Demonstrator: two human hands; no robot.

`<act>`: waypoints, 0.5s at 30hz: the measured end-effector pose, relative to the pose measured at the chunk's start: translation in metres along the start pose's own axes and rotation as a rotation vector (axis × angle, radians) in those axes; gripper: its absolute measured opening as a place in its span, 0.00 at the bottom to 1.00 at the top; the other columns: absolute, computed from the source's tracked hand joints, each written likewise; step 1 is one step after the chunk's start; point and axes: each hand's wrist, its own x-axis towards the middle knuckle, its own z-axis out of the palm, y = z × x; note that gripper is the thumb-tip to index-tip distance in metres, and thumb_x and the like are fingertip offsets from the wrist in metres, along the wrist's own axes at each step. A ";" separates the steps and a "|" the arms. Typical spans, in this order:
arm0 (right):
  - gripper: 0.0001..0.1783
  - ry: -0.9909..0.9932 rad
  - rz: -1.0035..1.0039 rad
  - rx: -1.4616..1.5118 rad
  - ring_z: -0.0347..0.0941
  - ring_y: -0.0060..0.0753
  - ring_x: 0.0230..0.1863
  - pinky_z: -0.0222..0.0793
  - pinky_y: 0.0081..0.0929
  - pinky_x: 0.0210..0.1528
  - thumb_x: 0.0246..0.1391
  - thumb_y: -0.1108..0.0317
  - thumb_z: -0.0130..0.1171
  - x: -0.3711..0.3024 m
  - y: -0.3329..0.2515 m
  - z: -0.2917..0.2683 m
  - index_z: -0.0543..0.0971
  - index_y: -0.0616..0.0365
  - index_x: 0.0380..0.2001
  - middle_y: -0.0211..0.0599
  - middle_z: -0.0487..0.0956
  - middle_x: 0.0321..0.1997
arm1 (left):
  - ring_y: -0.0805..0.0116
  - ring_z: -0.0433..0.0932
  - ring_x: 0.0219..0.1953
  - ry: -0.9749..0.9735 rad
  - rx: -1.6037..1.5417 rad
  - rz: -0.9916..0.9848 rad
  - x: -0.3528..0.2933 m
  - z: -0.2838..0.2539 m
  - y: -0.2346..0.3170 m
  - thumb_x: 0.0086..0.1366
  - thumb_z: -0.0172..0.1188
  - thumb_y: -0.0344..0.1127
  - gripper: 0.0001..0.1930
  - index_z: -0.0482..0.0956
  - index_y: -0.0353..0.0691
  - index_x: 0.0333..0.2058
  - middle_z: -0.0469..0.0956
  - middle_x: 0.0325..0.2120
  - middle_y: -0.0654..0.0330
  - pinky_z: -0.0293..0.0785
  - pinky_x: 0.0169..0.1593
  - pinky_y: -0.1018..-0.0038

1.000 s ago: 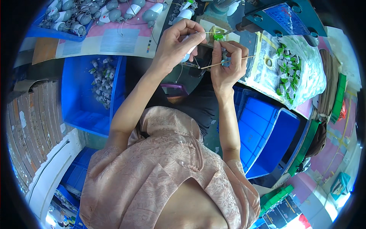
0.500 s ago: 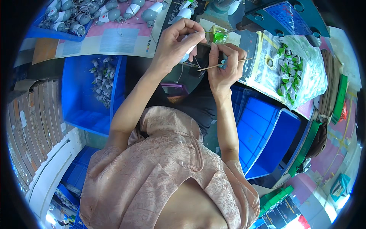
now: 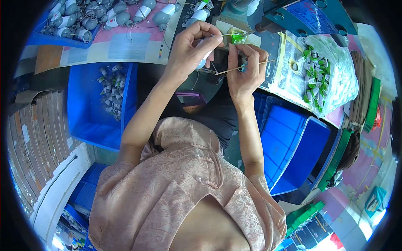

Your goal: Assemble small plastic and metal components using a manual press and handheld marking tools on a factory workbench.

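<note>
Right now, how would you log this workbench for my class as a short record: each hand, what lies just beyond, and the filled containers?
Left hand: grip closed on a white and pale-blue piece, mostly hidden
Right hand: grip holding a thin wooden stick at a slant
Just beyond right hand: bright green piece; contact unclear
Upper left: blue tray of grey-and-white bulb-shaped units
Left, below bench edge: blue crate holding small mixed pieces
Right: clear plastic bag containing green-and-white parts
</note>
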 end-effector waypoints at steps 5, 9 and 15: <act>0.19 -0.098 -0.025 -0.022 0.74 0.47 0.42 0.72 0.40 0.46 0.47 0.78 0.74 0.009 -0.004 -0.010 0.80 0.58 0.43 0.43 0.78 0.41 | 0.81 0.77 0.24 0.001 0.008 -0.014 0.000 -0.001 0.001 0.70 0.64 0.35 0.10 0.79 0.35 0.43 0.82 0.29 0.62 0.73 0.24 0.82; 0.18 -0.198 -0.084 -0.048 0.74 0.49 0.44 0.72 0.42 0.46 0.50 0.79 0.70 0.014 -0.003 -0.016 0.80 0.59 0.45 0.45 0.77 0.45 | 0.81 0.77 0.24 0.000 0.030 -0.016 0.000 -0.002 0.001 0.70 0.64 0.35 0.10 0.80 0.34 0.43 0.81 0.29 0.64 0.74 0.24 0.82; 0.16 -0.224 -0.281 -0.307 0.74 0.48 0.44 0.71 0.40 0.47 0.53 0.75 0.68 0.016 0.000 -0.013 0.80 0.59 0.47 0.42 0.78 0.45 | 0.82 0.77 0.24 0.000 0.062 -0.014 0.000 0.001 0.004 0.70 0.64 0.35 0.11 0.82 0.34 0.45 0.82 0.30 0.63 0.74 0.25 0.82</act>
